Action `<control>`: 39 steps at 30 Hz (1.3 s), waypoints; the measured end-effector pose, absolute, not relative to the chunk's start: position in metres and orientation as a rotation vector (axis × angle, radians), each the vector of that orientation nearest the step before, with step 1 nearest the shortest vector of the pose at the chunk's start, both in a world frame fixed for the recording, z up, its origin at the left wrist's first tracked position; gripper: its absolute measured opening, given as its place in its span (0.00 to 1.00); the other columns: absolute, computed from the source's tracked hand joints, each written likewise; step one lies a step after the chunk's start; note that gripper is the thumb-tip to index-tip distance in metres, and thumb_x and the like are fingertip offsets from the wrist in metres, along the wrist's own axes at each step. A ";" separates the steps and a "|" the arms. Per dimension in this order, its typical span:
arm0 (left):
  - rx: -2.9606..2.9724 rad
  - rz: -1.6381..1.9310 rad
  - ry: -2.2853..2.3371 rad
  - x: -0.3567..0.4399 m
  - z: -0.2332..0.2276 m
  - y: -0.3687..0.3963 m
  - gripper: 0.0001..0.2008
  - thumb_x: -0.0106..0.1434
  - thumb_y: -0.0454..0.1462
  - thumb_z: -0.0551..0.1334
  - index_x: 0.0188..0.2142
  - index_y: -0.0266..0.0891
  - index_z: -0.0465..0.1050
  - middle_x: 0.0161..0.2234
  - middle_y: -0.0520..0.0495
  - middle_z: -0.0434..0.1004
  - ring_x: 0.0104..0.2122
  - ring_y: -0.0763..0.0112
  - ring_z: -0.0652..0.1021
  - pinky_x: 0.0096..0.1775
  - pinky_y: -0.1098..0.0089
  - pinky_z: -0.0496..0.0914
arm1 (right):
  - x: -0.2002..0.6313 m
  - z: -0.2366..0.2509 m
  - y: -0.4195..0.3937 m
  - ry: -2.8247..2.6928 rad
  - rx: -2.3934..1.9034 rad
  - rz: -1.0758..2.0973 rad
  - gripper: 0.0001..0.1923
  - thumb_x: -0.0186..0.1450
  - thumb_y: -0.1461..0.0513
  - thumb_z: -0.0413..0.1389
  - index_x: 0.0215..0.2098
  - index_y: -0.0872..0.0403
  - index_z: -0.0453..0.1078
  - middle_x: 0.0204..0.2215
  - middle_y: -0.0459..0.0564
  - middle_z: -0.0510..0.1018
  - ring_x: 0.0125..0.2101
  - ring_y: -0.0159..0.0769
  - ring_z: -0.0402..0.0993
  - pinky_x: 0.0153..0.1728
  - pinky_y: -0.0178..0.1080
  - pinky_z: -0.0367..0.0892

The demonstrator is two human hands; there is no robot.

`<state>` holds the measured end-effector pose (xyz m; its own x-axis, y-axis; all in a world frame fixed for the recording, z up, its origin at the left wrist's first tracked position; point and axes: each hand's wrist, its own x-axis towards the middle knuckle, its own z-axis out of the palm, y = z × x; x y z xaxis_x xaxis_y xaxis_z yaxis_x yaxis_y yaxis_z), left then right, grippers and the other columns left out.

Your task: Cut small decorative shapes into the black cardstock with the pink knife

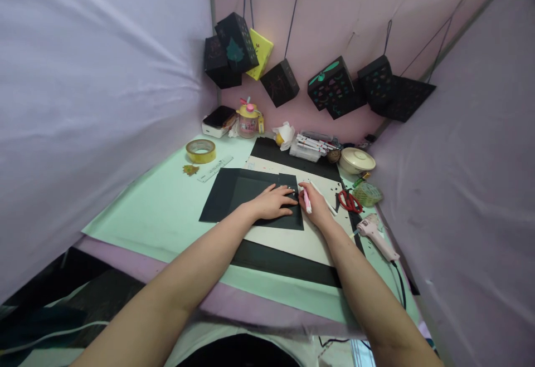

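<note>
A black sheet of card (225, 194) lies on a white board (280, 243) in the middle of the table. My left hand (272, 202) rests flat on the card's right half, its fingers spread. At the card's right edge, my right hand (315, 206) is closed around a slim pink-and-white pen-shaped tool (307, 199); its tip is too small to make out. A white pen-like stick (330, 204) lies beside that hand. Tiny black scraps (335, 186) are scattered on the board to the right, near red-handled scissors (350, 201).
A glue gun (378, 238) with its cord lies at the right. Yellow tape (200, 151), a ruler (215, 169) and a dried leaf (190, 170) are at the left. Behind stand a jar (248, 122), a box of markers (309, 147) and a lidded bowl (358, 160). Black boxes (281, 83) hang above.
</note>
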<state>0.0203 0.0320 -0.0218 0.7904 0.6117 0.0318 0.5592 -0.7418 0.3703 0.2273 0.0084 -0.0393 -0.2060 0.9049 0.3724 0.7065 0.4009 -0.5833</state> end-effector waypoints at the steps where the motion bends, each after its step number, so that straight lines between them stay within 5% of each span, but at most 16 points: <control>1: 2.639 0.213 0.892 0.020 -0.021 0.032 0.19 0.67 0.47 0.57 0.57 0.53 0.68 0.66 0.49 0.54 0.67 0.57 0.53 0.64 0.49 0.43 | 0.227 -0.039 0.009 -1.972 -1.377 0.365 0.21 0.62 0.63 0.52 0.53 0.51 0.64 0.33 0.49 0.76 0.33 0.40 0.72 0.38 0.41 0.66; 15: 2.640 0.223 0.882 0.019 -0.021 0.030 0.20 0.67 0.47 0.57 0.58 0.50 0.67 0.66 0.47 0.54 0.66 0.59 0.54 0.64 0.52 0.45 | 0.237 -0.028 0.005 -1.643 -1.403 0.383 0.21 0.69 0.52 0.45 0.46 0.54 0.74 0.40 0.54 0.79 0.41 0.43 0.74 0.44 0.44 0.68; 21: 2.614 0.268 0.882 0.018 -0.021 0.031 0.22 0.66 0.47 0.59 0.58 0.46 0.67 0.65 0.44 0.56 0.66 0.60 0.56 0.64 0.56 0.47 | 0.234 -0.030 0.003 -1.658 -1.419 0.527 0.16 0.65 0.53 0.50 0.37 0.53 0.76 0.21 0.47 0.76 0.25 0.38 0.72 0.29 0.38 0.68; 28: 2.529 0.314 0.874 0.018 -0.022 0.031 0.21 0.63 0.46 0.62 0.55 0.46 0.70 0.65 0.45 0.58 0.65 0.59 0.57 0.64 0.55 0.47 | 0.236 -0.032 0.002 -1.699 -1.417 0.543 0.13 0.63 0.55 0.53 0.30 0.53 0.75 0.23 0.47 0.77 0.27 0.38 0.73 0.30 0.38 0.68; 34: 2.322 0.521 1.030 0.013 0.004 0.040 0.19 0.59 0.42 0.66 0.49 0.40 0.75 0.58 0.43 0.69 0.59 0.58 0.68 0.60 0.62 0.60 | 0.236 -0.035 0.005 -1.748 -1.324 0.470 0.14 0.65 0.53 0.53 0.36 0.53 0.76 0.33 0.52 0.80 0.34 0.42 0.76 0.38 0.42 0.70; 39: 1.798 1.057 1.404 -0.024 0.054 0.108 0.15 0.67 0.42 0.60 0.49 0.36 0.71 0.49 0.43 0.73 0.46 0.64 0.76 0.49 0.57 0.71 | 0.240 -0.035 0.005 -1.875 -1.254 0.381 0.14 0.65 0.56 0.54 0.44 0.51 0.76 0.38 0.55 0.76 0.40 0.45 0.74 0.42 0.44 0.68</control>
<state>-0.0237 0.1082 0.0543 0.1161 0.9693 0.2167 0.4758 -0.2458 0.8445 0.2398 0.0053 -0.0346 -0.1595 0.8699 0.4668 0.6189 0.4565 -0.6392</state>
